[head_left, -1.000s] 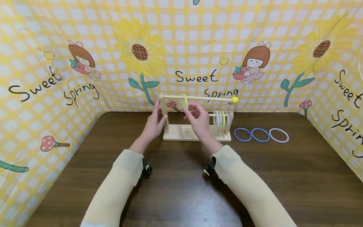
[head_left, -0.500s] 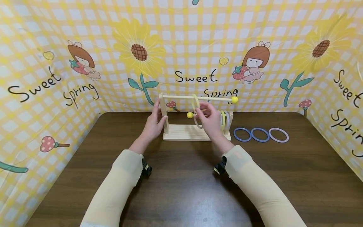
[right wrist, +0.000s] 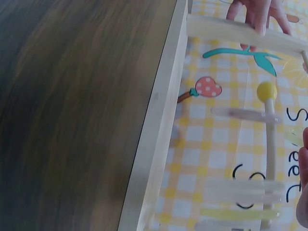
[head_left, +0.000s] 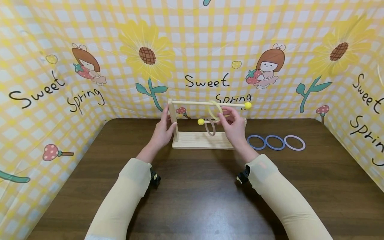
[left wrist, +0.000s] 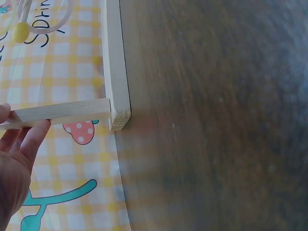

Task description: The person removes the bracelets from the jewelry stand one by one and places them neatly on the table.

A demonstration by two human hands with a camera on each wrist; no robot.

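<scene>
My left hand (head_left: 162, 131) grips the left post (head_left: 173, 120) of a light wooden rack. The right hand (head_left: 234, 128) pinches a yellow ring (head_left: 211, 116) that hangs around the upper rod (head_left: 192, 102), right of its middle. Below, a pale pinkish ring (head_left: 212, 133) hangs on the lower rod (right wrist: 271, 149) near its yellow ball end (head_left: 201, 121). Farther along that rod, several white and yellow rings (right wrist: 240, 212) show in the right wrist view; in the head view my right hand hides them. At the right wrist view's edge, only part of the right hand appears.
Two blue rings (head_left: 257, 149) and a lilac ring (head_left: 297, 150) lie in a row on the brown table (head_left: 192, 200), right of the rack's base (head_left: 198, 140). A yellow ball (head_left: 248, 105) caps the upper rod's right end. Checked cloth (head_left: 204, 50) hangs behind.
The right hand has moved the yellow ring rightward along the upper rod. The lower rod's ball end and pale ring, hidden earlier, now show. My left hand has stayed on the post.
</scene>
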